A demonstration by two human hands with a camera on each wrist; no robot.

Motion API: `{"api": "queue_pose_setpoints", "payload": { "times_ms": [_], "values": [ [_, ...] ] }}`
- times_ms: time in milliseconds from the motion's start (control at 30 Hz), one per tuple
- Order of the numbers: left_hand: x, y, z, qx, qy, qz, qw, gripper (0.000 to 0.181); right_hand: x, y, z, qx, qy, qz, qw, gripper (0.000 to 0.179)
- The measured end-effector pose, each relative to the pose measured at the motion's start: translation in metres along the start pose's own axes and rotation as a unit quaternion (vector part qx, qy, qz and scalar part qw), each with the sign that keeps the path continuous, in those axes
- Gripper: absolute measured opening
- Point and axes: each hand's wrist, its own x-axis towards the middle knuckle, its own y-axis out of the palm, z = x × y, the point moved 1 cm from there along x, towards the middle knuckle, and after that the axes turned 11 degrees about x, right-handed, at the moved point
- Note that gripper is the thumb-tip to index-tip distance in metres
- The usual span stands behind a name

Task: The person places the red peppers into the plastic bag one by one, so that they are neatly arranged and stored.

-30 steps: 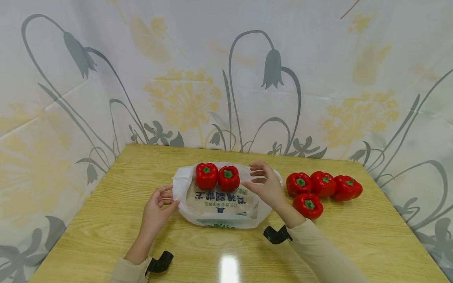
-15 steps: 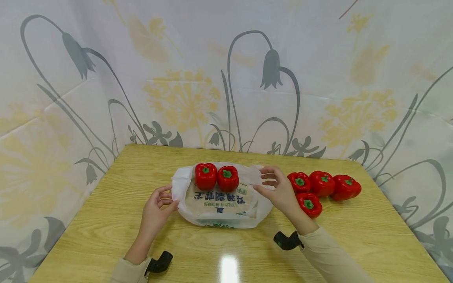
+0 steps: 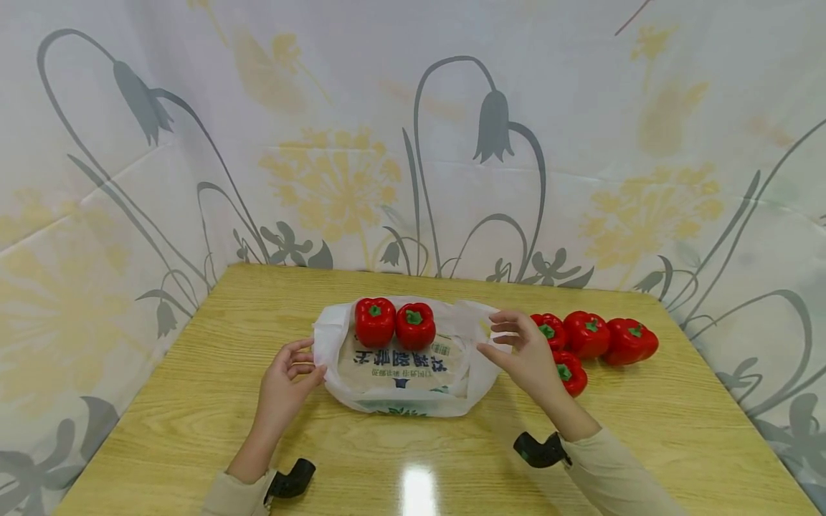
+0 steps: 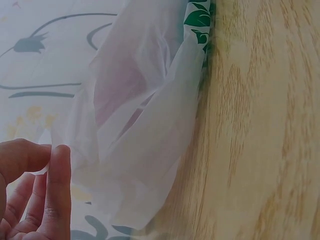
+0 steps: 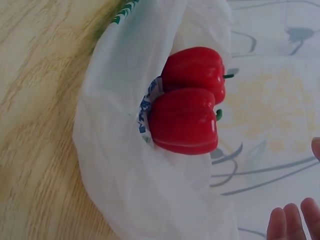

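A white plastic bag [image 3: 477,383] lies open in the middle of the table, with printed writing facing up inside it. Two red bell peppers [image 3: 375,323] [image 3: 416,326] stand side by side in it, green stems showing. At the bag's left edge my left hand [image 3: 288,376] pinches the thin plastic between thumb and forefinger, plain in the left wrist view. My right hand [image 3: 528,358] hovers by the bag's right edge, fingers apart and nothing between them. In the right wrist view, only some of its fingertips [image 5: 294,220] show, apart from the peppers.
Several more red bell peppers [image 3: 586,335] stand on the wooden table [image 3: 665,430] to the right, two partly hidden behind my right hand. A flower-patterned curtain [image 3: 361,143] borders the table at the back and sides.
My right hand has moved right, away from the two peppers in the bag and toward the loose ones, still holding nothing. My left hand has stayed at the bag's edge.
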Motion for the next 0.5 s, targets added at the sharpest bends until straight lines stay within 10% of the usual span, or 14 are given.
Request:
{"api": "queue_pose_setpoints", "payload": {
  "times_ms": [500],
  "values": [
    [-0.001, -0.002, -0.001, 0.000, 0.007, 0.001, 1.0000, 0.047, -0.019, -0.024, -0.002, -0.015, -0.009, -0.054, 0.9984, 0.039]
  ]
}}
